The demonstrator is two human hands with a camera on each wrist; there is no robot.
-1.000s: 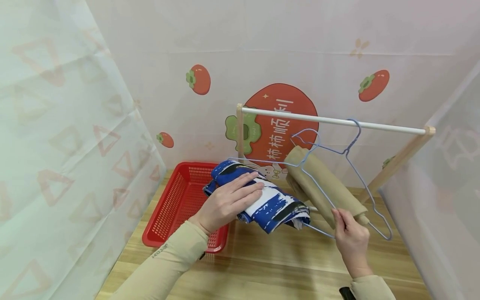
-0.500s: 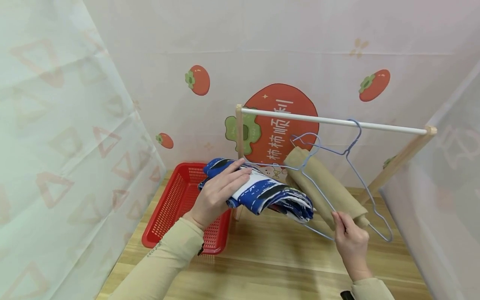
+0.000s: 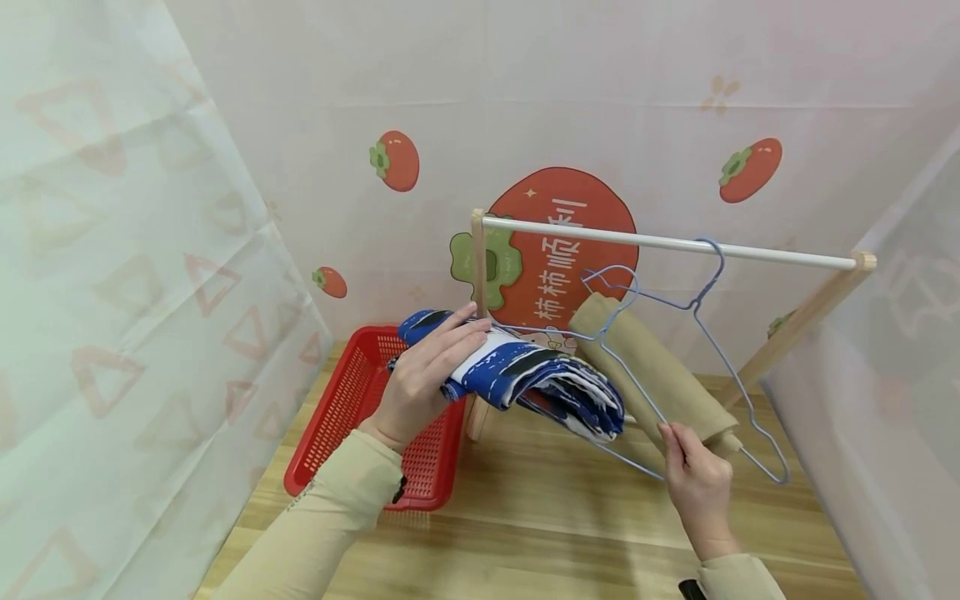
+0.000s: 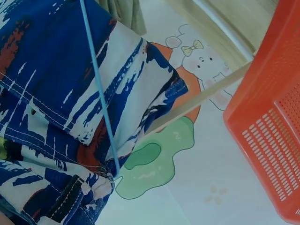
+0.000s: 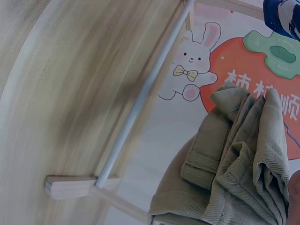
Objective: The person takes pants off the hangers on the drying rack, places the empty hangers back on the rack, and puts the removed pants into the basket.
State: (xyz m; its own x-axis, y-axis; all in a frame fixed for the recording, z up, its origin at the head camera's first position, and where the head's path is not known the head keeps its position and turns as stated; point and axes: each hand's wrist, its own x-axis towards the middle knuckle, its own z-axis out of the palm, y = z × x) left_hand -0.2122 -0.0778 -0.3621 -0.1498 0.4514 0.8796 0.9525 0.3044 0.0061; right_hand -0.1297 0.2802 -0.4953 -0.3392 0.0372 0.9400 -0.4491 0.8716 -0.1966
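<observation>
Blue, white and black patterned pants (image 3: 517, 367), folded in a roll, hang over the lower bar of a blue wire hanger (image 3: 633, 379). My left hand (image 3: 423, 371) grips their left part, fingers lying across the top and thumb hidden. From beneath, the left wrist view shows the stitched cloth with the hanger wire (image 4: 100, 89) passing in front. My right hand (image 3: 699, 483) pinches the hanger near its right corner, thumb on the wire. Behind it, khaki pants (image 3: 652, 367) hang folded on a second blue hanger (image 3: 707, 292), hooked over the rack's white rod (image 3: 780, 252).
A red perforated basket (image 3: 330, 417) stands on the wooden table (image 3: 540, 542) at the left, partly under my left forearm. Wooden rack posts (image 3: 802, 321) rise at both ends of the rod. Printed cloth walls (image 3: 600, 83) enclose the back and sides.
My left hand has moved up and left, drawing the patterned pants further left along the hanger; their right end now tips downward. My right hand stays on the hanger, nearly still.
</observation>
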